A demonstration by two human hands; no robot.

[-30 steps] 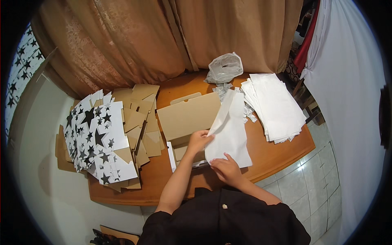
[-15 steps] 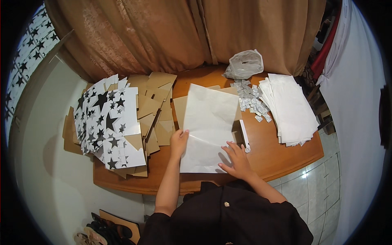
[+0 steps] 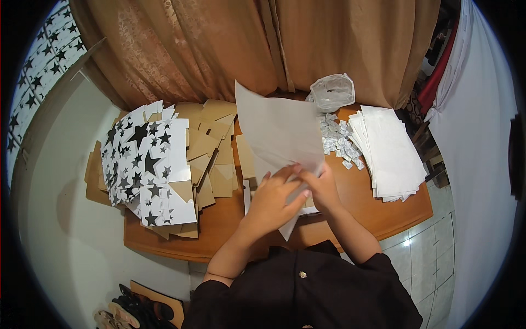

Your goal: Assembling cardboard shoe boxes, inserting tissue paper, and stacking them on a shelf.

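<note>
A sheet of white paper (image 3: 279,126) is lifted and tilted up over an opened cardboard box (image 3: 246,156) in front of me. My left hand (image 3: 276,197) is closed on the paper's lower part, crossing over toward the right. Close against it, my right hand (image 3: 324,189) grips the same sheet near its right edge. The fingers of the two hands overlap, and some fingertips are hidden. A bottom corner of the paper hangs below my hands. Most of the box lies hidden under the sheet; a white edge of it shows beside my left hand.
On the left lie flat white boxes with black stars (image 3: 148,164) and plain brown cardboard pieces (image 3: 222,170). To the right are small clear sachets (image 3: 342,145), a plastic bag (image 3: 333,92) and a stack of white paper sheets (image 3: 392,153). A brown curtain (image 3: 208,49) hangs behind the wooden table (image 3: 378,219).
The paper has risen from lying over the box and now stands tilted. My left hand has moved right across it to meet my right hand, which has closed on the sheet.
</note>
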